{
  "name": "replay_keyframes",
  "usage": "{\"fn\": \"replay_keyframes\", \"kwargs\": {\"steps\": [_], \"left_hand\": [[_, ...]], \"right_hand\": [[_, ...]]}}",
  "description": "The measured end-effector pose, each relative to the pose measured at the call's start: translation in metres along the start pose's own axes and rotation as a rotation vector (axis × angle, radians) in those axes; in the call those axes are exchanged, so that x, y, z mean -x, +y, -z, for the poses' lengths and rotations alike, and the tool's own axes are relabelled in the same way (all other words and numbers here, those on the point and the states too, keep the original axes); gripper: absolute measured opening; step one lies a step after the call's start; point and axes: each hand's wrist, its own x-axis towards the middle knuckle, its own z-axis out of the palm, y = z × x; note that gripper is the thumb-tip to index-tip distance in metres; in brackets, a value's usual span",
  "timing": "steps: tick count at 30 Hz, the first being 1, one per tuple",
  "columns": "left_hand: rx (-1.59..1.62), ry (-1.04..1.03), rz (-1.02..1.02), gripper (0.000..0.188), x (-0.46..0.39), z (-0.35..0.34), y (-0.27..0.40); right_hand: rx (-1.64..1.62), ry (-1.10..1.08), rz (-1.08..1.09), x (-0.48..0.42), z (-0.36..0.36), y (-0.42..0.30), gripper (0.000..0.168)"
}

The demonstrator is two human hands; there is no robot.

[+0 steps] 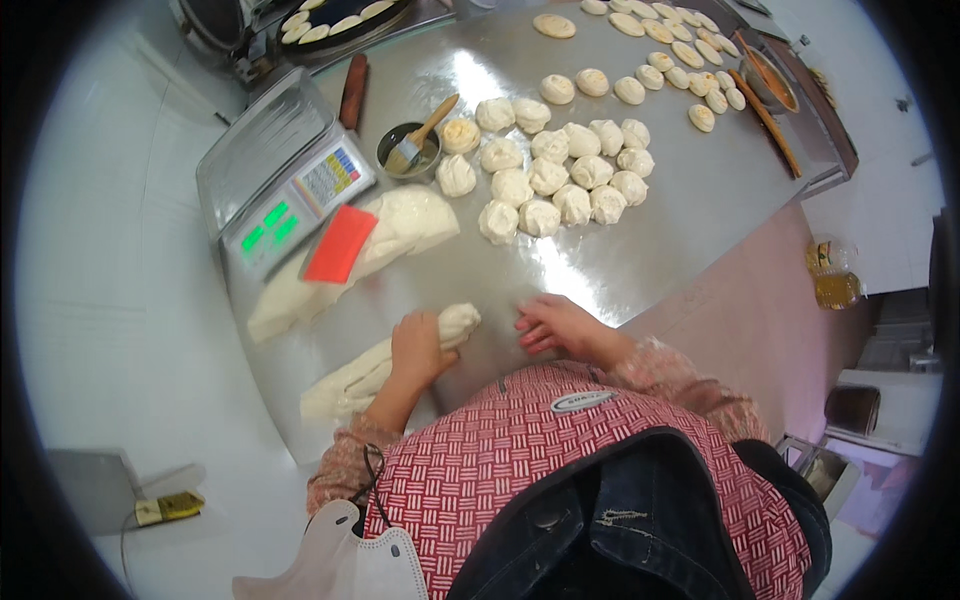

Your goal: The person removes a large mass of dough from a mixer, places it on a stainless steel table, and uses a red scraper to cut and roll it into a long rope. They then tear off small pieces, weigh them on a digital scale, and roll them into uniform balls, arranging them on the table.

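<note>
My left hand (pixel 418 351) is wrapped around a long roll of pale dough (pixel 352 382) near the front edge of the metal table. The roll's rounded end sticks out past my thumb and fingers. To the right of that end, my right hand (pixel 555 326) hovers with bent, parted fingers and nothing in it. Beyond my hands lies a larger slab of dough (pixel 409 217), with a red dough scraper (pixel 341 244) resting on it. Several rounded dough balls (pixel 547 176) sit in a cluster farther up the table.
A digital scale (pixel 292 187) stands at the left, beside a metal bowl (pixel 427 159) holding a pastry brush (pixel 424 131). Flattened dough pieces (pixel 656 31) lie at the far right, near a wooden stick (pixel 772 135) and another bowl (pixel 780 86). A round pan (pixel 337 15) is at the back left.
</note>
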Motion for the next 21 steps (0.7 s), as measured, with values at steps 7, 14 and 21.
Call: {"fn": "replay_keyframes", "kwargs": {"steps": [7, 14, 21], "left_hand": [[0.102, 0.493, -0.087, 0.041, 0.027, 0.002, 0.03], [0.229, -0.018, 0.105, 0.036, 0.02, 0.005, 0.023], [0.172, 0.246, 0.066, 0.025, 0.018, -0.014, 0.027]], "right_hand": [[0.473, -0.332, 0.252, -0.026, -0.06, -0.011, 0.039], [0.205, -0.071, 0.192, 0.019, -0.075, -0.035, 0.033], [0.907, -0.176, 0.597, -0.002, -0.066, -0.005, 0.034]]}}
